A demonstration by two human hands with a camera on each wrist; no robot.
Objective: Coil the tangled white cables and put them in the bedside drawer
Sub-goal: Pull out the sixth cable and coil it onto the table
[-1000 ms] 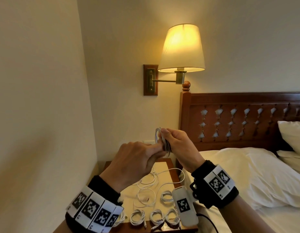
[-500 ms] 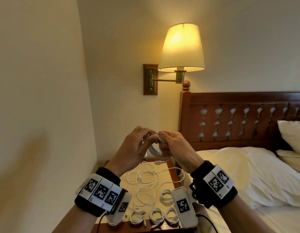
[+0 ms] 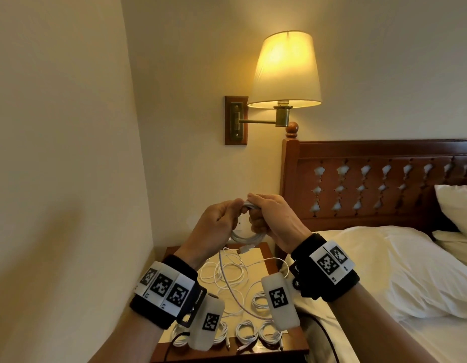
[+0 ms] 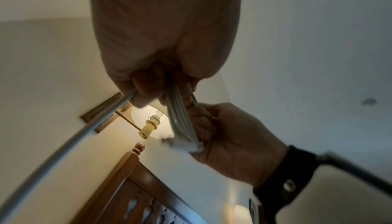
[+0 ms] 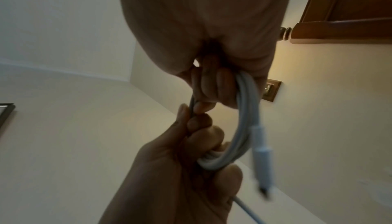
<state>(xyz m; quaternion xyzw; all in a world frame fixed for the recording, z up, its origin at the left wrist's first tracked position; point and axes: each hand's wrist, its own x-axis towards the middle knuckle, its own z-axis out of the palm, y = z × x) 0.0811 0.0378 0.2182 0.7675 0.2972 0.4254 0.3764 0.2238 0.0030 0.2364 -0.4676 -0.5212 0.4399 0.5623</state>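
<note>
A white cable is wound into a coil (image 3: 244, 235) that I hold in the air above the bedside table (image 3: 265, 248). My left hand (image 3: 236, 209) pinches the coil's top from the left, and my right hand (image 3: 253, 214) grips it from the right, fingers curled through the loop. In the right wrist view the coil (image 5: 247, 110) runs through the right fingers, and its plug (image 5: 262, 157) dangles. The left wrist view shows the strands (image 4: 180, 120) between both hands and a free tail (image 4: 84, 132) leading down. Loose tangled cables (image 3: 227, 273) lie on the tabletop. No drawer is in view.
Several small coiled cables (image 3: 246, 334) lie along the table's front edge. A lit wall lamp (image 3: 286, 72) hangs above the table. The wall is close on the left. A wooden headboard (image 3: 371, 184) and a bed with white pillows (image 3: 384, 271) are on the right.
My left hand has risen from below to grip the coil next to my right hand. The coil has turned from upright to hanging below both hands, with the plug dangling.
</note>
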